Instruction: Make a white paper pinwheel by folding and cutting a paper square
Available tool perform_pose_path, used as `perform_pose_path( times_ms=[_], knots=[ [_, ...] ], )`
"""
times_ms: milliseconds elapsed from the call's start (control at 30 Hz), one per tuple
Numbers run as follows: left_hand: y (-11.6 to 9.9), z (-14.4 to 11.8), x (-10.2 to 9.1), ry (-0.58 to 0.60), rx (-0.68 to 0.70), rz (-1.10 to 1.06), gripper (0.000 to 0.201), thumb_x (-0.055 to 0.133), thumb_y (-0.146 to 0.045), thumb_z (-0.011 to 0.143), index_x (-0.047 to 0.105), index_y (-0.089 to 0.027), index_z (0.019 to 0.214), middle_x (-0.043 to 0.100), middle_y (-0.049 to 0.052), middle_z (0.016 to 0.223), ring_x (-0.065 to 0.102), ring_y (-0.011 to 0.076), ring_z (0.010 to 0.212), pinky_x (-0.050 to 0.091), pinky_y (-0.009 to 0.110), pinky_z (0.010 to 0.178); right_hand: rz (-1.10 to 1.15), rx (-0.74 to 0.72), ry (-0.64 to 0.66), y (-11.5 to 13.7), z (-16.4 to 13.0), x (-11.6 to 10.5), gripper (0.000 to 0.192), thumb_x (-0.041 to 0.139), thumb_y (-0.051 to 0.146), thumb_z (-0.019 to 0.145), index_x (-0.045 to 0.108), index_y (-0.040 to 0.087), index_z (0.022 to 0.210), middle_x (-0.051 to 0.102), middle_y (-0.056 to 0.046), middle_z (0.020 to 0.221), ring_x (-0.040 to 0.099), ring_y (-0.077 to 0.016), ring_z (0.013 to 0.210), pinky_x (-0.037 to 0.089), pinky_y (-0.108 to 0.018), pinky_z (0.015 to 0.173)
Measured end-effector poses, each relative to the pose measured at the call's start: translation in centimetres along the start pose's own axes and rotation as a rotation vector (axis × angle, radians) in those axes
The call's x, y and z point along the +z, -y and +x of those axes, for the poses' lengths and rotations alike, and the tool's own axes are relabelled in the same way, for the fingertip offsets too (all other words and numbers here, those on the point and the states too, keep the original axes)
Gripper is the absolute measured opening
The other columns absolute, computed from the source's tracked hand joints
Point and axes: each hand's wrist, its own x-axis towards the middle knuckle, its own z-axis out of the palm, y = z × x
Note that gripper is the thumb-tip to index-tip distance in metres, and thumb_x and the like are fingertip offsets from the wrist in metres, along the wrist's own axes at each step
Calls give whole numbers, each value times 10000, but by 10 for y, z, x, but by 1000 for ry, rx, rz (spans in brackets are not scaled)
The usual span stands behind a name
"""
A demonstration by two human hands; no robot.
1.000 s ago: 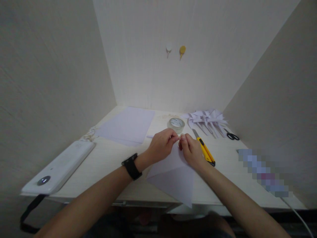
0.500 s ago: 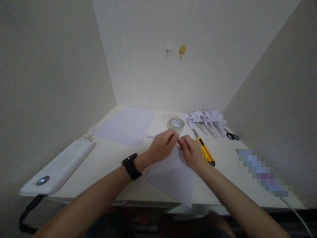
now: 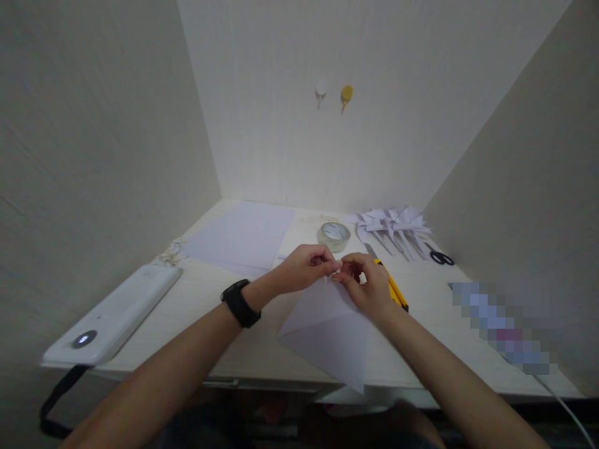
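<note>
My left hand [image 3: 311, 265], with a black watch [image 3: 241, 303] on the wrist, pinches thumb against finger. Its fingertips meet those of my right hand [image 3: 365, 280], whose thumb and forefinger are also closed in a pinch. A small whitish bit shows between the fingertips, too small to name. Just below them lies a folded sheet of white paper [image 3: 327, 333], its lower corner past the table's front edge. Behind my left hand the end of a thin white paper stick [image 3: 282, 257] peeks out. A yellow box cutter [image 3: 395, 287] lies partly hidden by my right hand.
Behind my hands stands a roll of clear tape [image 3: 334, 236]. White sheets [image 3: 238, 237] lie back left, paper pinwheels [image 3: 393, 227] and black scissors [image 3: 440, 257] back right. A white device [image 3: 116, 312] with a black strap sits left. Two hooks [image 3: 346, 95] hang on the wall.
Both hands have turned slightly, and gaps now show inside their curled fingers. My right hand covers more of the box cutter. The folded paper has barely moved.
</note>
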Motion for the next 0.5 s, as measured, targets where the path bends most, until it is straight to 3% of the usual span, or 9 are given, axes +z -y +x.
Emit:
perform_pose_path(
  times_ms=[233,500],
  knots=[
    [0,0,-8,137,-25,-137,259,719,-390,791,651,-140,779,658,13,739,575,108,690,446,238,650,93,-117,-18,7,3,1,244,748,268,814,617,234,1018,667,-40,847,617,-155,694,488,-253,511],
    [2,2,-11,48,-59,-117,148,753,-283,747,706,-143,754,699,12,713,618,113,684,488,245,688,-2,-254,-41,10,9,-1,266,658,147,873,691,261,1111,729,-68,959,705,-177,843,591,-292,692]
  ],
)
